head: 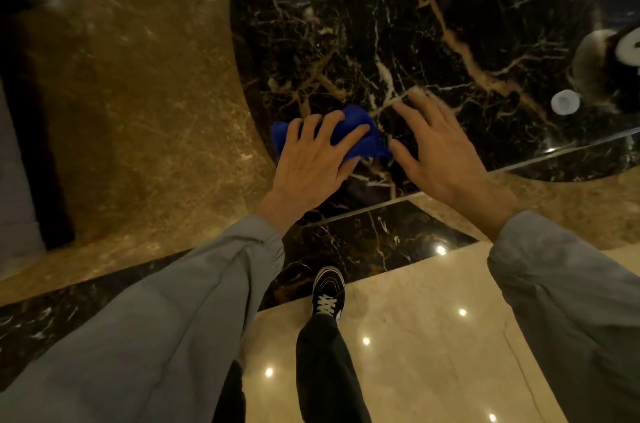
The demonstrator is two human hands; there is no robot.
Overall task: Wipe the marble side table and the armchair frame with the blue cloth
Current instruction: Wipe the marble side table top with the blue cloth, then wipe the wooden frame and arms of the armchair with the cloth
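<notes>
The black marble table top [433, 41] with tan and white veins fills the upper middle and right of the view. A crumpled blue cloth [363, 137] lies on it near the front edge. My left hand [311, 159] presses down on the cloth with fingers spread over it. Just to the right, my right hand [440, 149] is above the marble with fingers apart, its thumb close to the cloth's right end. No armchair shows in this view.
A white round object [565, 103] and a pale blurred thing [609, 55] sit at the table's right side. Brown, black and cream marble floor lies below, with my shoe [327, 291] just under the table's front edge [450, 185].
</notes>
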